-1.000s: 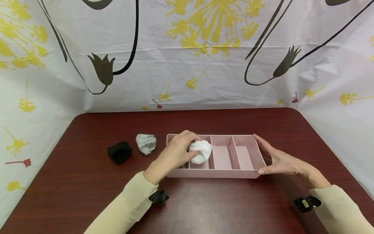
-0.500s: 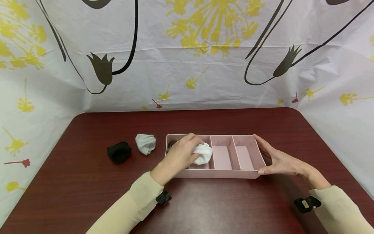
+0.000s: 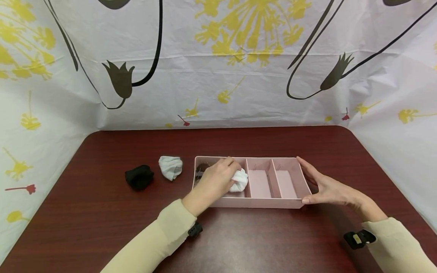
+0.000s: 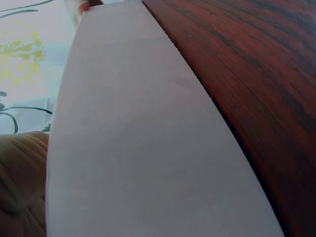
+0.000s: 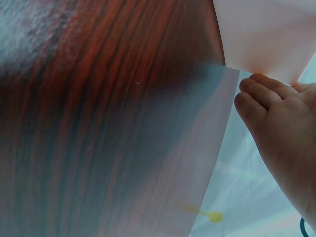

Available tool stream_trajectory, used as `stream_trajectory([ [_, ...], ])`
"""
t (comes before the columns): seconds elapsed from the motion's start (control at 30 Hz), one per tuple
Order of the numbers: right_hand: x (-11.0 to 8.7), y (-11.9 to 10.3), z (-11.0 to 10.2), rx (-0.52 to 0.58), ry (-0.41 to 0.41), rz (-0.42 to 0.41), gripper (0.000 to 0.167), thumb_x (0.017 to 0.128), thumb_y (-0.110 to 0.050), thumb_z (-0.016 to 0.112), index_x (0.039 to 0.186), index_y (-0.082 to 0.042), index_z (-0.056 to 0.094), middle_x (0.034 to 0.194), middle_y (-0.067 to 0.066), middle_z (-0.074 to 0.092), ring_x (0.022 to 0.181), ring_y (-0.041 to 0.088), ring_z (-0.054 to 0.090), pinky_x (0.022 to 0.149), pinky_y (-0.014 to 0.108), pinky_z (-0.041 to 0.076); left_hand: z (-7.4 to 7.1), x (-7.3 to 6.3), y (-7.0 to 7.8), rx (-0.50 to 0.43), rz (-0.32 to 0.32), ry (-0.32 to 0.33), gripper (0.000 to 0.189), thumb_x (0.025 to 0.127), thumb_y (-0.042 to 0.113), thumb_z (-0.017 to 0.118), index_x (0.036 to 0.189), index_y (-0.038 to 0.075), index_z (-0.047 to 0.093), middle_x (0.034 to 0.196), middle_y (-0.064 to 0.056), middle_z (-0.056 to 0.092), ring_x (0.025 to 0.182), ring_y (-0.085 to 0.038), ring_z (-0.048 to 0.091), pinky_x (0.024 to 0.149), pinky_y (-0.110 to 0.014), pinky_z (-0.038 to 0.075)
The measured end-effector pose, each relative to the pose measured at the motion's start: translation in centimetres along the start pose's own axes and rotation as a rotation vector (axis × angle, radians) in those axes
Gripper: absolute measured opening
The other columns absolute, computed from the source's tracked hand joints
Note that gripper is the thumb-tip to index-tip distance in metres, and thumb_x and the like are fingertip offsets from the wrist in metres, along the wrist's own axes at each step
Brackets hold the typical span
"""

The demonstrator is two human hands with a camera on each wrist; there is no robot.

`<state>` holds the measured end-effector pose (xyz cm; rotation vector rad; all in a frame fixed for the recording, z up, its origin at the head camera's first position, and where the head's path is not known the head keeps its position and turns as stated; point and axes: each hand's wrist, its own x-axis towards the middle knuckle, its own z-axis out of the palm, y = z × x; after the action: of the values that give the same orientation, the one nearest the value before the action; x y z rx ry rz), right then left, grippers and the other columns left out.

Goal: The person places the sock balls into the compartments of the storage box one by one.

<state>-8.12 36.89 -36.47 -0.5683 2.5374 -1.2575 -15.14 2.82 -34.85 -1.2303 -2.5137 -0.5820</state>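
Note:
A long pink divided box (image 3: 254, 203) stands on the table. My left hand (image 3: 216, 182) reaches into its second compartment from the left and holds a white bunched-up cloth (image 3: 239, 180), partly hidden by the fingers. In the left wrist view the box's outer wall (image 4: 133, 118) fills the middle, and the palm of my left hand (image 4: 22, 185) shows at the edge. At the box's right end, my right hand (image 3: 329, 189) grips it, thumb at the front corner and fingers at the back. The right wrist view has those fingers (image 5: 261, 94) against the end wall.
A dark brown item (image 3: 200, 171), partly hidden, lies in the leftmost compartment. Left of the box rest a light grey bunched cloth (image 3: 170, 167) and a black one (image 3: 139, 177). A patterned white sheet (image 3: 218, 76) hangs behind the dark red table (image 3: 102, 212).
My left hand has moved slightly right and down in the box with the white cloth, uncovering more of the dark item in the left compartment. The right hand has stayed in place.

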Motion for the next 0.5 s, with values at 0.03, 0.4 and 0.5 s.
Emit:
stream_trajectory([
  [0.03,-0.02,-0.01,0.01,0.000,0.000,-0.001,0.112,0.074,-0.004,0.075,0.152,-0.017,-0.005,0.152,0.028,0.009,0.127,-0.016,0.023,0.094,0.007,0.031,0.07,0.02,0.05,0.023,0.010,0.003,0.024,0.075,0.005,0.075,0.096,0.009,0.065,0.095,-0.003,0.061,0.087,-0.018,0.062,0.064,-0.029,0.054],
  [0.4,0.09,0.07,0.13,0.026,-0.002,-0.032,0.112,0.073,0.000,0.074,0.151,-0.012,-0.006,0.149,0.032,0.010,0.128,-0.016,0.024,0.094,0.006,0.031,0.83,0.23,0.53,0.176,0.025,0.005,0.020,0.076,0.000,0.069,0.094,0.011,0.067,0.093,-0.002,0.061,0.092,-0.018,0.063,0.063,-0.028,0.055],
  [0.5,0.09,0.09,0.13,0.023,0.000,-0.030,0.113,0.073,0.000,0.074,0.151,-0.015,-0.005,0.149,0.032,0.010,0.128,-0.016,0.024,0.094,0.006,0.031,0.96,0.31,0.65,0.192,0.009,-0.030,0.019,0.077,0.002,0.069,0.094,0.011,0.067,0.093,-0.002,0.062,0.091,-0.017,0.062,0.064,-0.028,0.055],
])
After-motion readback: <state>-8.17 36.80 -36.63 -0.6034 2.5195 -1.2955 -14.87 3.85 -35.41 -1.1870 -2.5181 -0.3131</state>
